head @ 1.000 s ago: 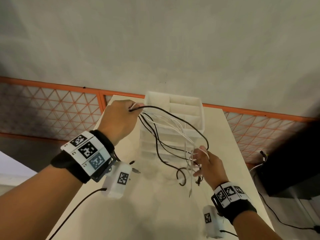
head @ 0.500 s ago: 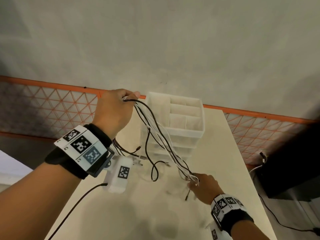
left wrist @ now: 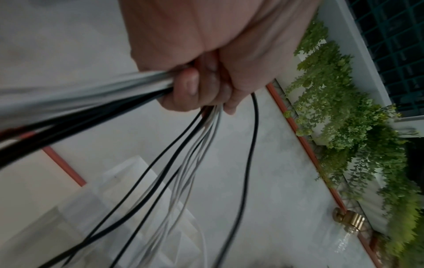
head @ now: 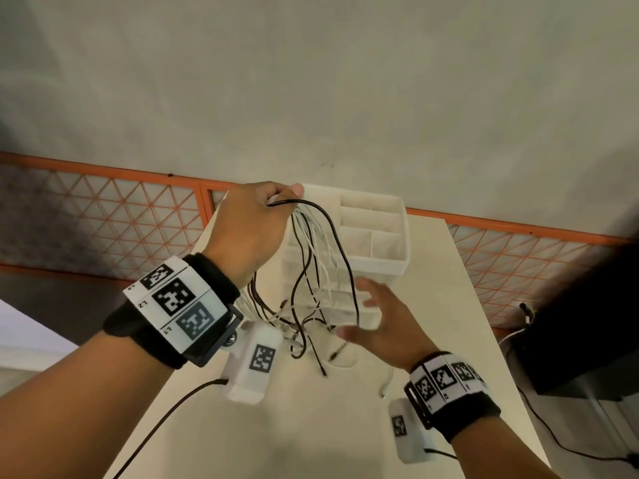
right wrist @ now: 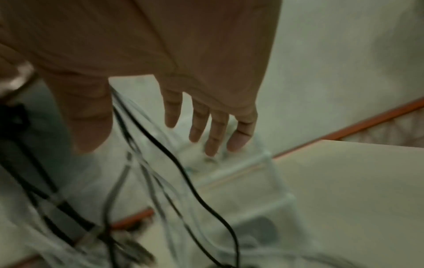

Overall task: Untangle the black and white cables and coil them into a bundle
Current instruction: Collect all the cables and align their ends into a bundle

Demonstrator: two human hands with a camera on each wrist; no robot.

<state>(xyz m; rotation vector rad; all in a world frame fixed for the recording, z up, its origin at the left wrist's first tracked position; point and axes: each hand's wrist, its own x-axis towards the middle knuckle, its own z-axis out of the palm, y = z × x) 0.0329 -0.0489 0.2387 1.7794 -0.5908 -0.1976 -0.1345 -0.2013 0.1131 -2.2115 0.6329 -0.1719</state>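
A pale table (head: 449, 305) stands against a grey wall (head: 311, 81), with an orange lattice fence (head: 103, 216) running behind its far edge. At the back of the table stands a white plastic drawer organiser (head: 377, 236) with open compartments on top. The left hand (head: 249, 226) is raised just beside the organiser's top, its fingers (left wrist: 185, 87) curled tight into a fist around the gathered loops of the black cables (head: 340, 243) and white cables (head: 320, 247). From that fist the strands hang down in front of the organiser, and their loose ends and plugs lie tangled on the table below. The right hand (head: 383, 323) hovers lower, near the hanging strands, palm turned toward them, its fingers (right wrist: 215, 134) straight and slightly spread, holding nothing. One black strand passes just beside its thumb (right wrist: 91, 116); whether it touches cannot be told. Both wrists carry black bands with printed markers.
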